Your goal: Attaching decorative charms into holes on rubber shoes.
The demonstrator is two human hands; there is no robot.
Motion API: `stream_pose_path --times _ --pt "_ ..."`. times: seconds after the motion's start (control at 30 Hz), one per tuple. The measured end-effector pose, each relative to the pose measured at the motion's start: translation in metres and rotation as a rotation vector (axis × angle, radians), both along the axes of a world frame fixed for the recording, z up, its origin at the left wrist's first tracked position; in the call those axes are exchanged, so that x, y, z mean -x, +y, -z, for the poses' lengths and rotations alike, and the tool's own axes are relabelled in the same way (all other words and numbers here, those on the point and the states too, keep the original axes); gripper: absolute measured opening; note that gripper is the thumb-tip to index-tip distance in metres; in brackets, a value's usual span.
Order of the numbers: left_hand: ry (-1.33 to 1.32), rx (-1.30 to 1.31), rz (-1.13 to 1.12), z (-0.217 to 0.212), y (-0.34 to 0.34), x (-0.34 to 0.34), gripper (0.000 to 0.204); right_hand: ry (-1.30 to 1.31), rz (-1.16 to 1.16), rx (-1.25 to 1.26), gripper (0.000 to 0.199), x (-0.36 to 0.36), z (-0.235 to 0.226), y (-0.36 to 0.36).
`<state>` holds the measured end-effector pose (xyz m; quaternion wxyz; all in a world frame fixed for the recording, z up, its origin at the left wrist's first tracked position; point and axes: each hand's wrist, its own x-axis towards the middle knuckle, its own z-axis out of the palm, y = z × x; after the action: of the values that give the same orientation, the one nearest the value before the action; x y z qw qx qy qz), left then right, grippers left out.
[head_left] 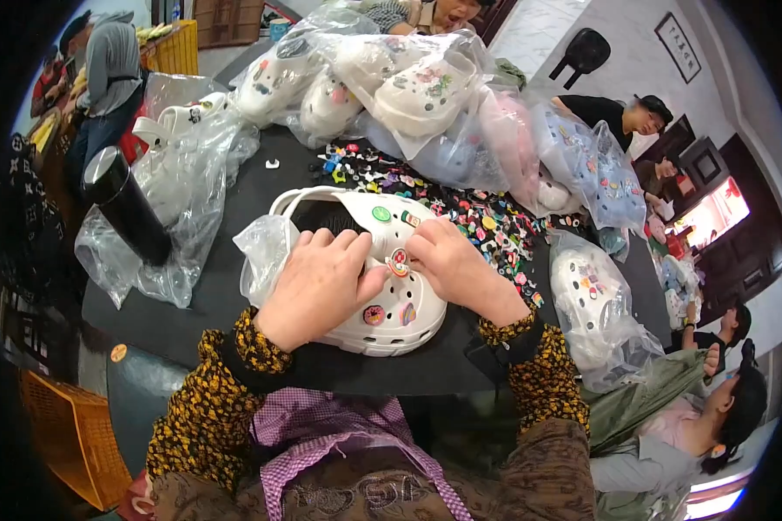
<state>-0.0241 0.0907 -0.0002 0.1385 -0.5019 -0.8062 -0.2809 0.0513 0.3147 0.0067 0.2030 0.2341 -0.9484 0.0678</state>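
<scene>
Pinching round charm (398, 261), right hand (457, 269), left hand (320, 286) flat on white clog (382, 326), bagged clogs (426, 91) behind

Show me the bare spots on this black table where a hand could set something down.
Bare black table shows between the clear bags by the black bottle and the white clog. Another strip runs along the near edge under the clog, right of the left hand. Crowded: the charm pile beyond the right hand and the bagged clogs behind.

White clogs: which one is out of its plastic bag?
The white clog under both hands at table centre, bare with charms fitted; the other clogs sit inside clear bags.
</scene>
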Motion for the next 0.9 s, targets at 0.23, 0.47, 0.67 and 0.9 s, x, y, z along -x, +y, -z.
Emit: stream_pose_path --times 0.23,0.47,0.67,0.9 --pt "0.01 -0.011 0.001 0.0 0.0 0.0 0.029 -0.038 -0.073 0.098 0.021 0.005 -0.001 0.003" --pt "0.001 0.014 -0.012 -0.002 0.001 0.0 0.03 0.037 -0.055 0.017 0.015 -0.002 0.001 -0.003" --pt "-0.028 0.017 -0.009 -0.003 0.001 -0.001 0.033 0.112 -0.025 -0.021 0.01 -0.007 0.005 -0.004" --pt "-0.032 0.022 -0.014 -0.003 0.001 0.0 0.035 -0.034 0.018 0.136 0.011 -0.002 -0.005 0.001"
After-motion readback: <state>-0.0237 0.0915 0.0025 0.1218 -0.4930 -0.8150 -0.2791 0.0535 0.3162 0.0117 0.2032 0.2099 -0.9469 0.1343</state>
